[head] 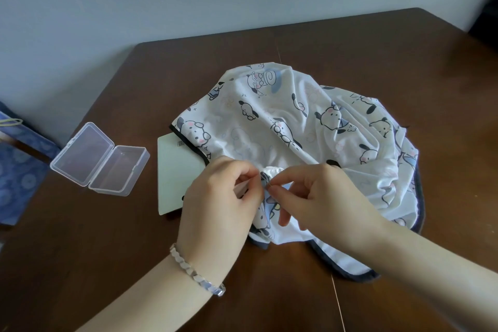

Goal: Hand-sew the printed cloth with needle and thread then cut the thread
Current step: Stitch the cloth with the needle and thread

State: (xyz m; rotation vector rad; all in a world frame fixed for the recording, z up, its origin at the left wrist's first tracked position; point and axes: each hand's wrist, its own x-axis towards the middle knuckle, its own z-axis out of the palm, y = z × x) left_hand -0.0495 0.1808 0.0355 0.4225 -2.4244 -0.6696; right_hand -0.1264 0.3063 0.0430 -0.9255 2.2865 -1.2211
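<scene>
A white printed cloth [304, 127] with cartoon dogs and a dark hem lies bunched on the brown table [107, 237]. My left hand [215, 207], with a silver bracelet on the wrist, pinches a raised fold of the cloth near its front edge. My right hand [318, 197] pinches a thin needle [267, 184] at that same fold, fingertips almost touching the left hand's. The thread is too fine to make out at the fold. No scissors are in view.
A pale flat card or book [172, 170] lies partly under the cloth's left edge. An open clear plastic box [99, 159] sits left of it. A blue patterned bag [16, 164] stands at the far left edge. A grey wall lies behind the table.
</scene>
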